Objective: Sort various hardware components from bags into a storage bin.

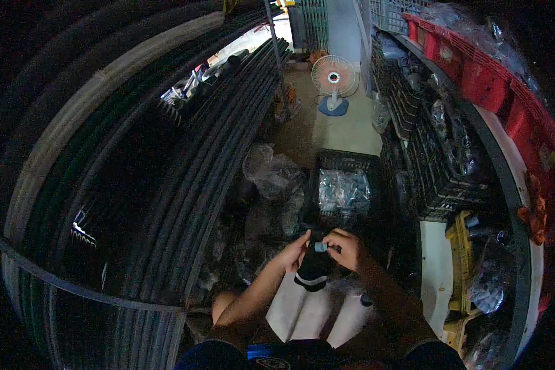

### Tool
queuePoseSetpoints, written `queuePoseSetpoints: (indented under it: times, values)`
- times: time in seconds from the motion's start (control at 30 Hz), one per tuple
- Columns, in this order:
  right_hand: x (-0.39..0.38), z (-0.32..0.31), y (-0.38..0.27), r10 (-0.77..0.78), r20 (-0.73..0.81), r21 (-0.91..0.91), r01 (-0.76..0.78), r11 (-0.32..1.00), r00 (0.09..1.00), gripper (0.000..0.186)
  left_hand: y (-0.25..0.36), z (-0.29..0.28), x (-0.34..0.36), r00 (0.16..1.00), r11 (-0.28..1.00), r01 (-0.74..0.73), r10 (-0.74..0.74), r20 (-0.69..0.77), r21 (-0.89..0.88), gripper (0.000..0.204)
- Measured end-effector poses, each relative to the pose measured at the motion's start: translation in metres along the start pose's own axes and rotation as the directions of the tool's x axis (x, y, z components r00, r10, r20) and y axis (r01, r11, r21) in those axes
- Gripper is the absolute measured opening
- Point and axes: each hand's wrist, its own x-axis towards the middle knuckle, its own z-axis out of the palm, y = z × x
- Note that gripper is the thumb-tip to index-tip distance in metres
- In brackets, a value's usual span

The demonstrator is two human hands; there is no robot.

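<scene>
Between my hands, over my lap, my right hand (345, 248) pinches a small grey pipe fitting (320, 246) between thumb and fingers. Close on its left is my left hand (295, 254), fingers drawn together with the thumb up, against something dark; shadow hides what it grips. Just below both hands sits a black item with a white band (311, 282), its kind too dark to tell. Beyond my hands stands a black crate (349, 158) holding clear plastic bags (344, 190) of small greyish parts.
Long dark pipes (228, 117) fill a rack on the left. Crumpled clear plastic bags (268, 169) lie beside the crate. On the right are stacked black crates (435, 179), a yellow crate (459, 265) and red bins (484, 86). A fan (333, 80) stands ahead.
</scene>
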Motion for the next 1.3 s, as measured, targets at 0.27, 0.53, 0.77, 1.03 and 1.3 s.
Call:
queuePoseSetpoints:
  times: [0.27, 0.53, 0.77, 1.03, 1.3]
  values:
    - [-0.001, 0.003, -0.001, -0.105, 0.127, -0.097, 0.118, 0.988, 0.986, 0.014, 0.004, -0.001, -0.007, 0.994, 0.96, -0.023, 0.053, -0.099, 0.278, 0.06]
    - [-0.004, 0.026, 0.005, 0.114, -0.076, 0.034, -0.112, 0.993, 0.99, 0.011, -0.003, -0.01, 0.003, 0.984, 0.964, -0.026, 0.071, -0.162, 0.265, 0.055]
    - [-0.008, 0.045, 0.007, 0.31, -0.177, 0.368, -0.23, 0.901, 0.934, 0.01, -0.004, -0.011, 0.006, 0.975, 0.979, -0.197, 0.202, 0.093, -0.059, 0.045]
    - [-0.008, 0.06, 0.012, 0.489, -0.256, 0.532, -0.301, 0.791, 0.834, 0.013, -0.001, -0.005, 0.004, 0.975, 0.973, -0.223, 0.224, 0.01, -0.059, 0.048]
    - [-0.019, 0.051, 0.028, 0.78, 0.355, 0.896, -0.426, -0.126, 0.515, 0.026, -0.009, -0.001, 0.013, 0.903, 0.873, -0.429, 0.419, 0.094, 0.23, 0.037]
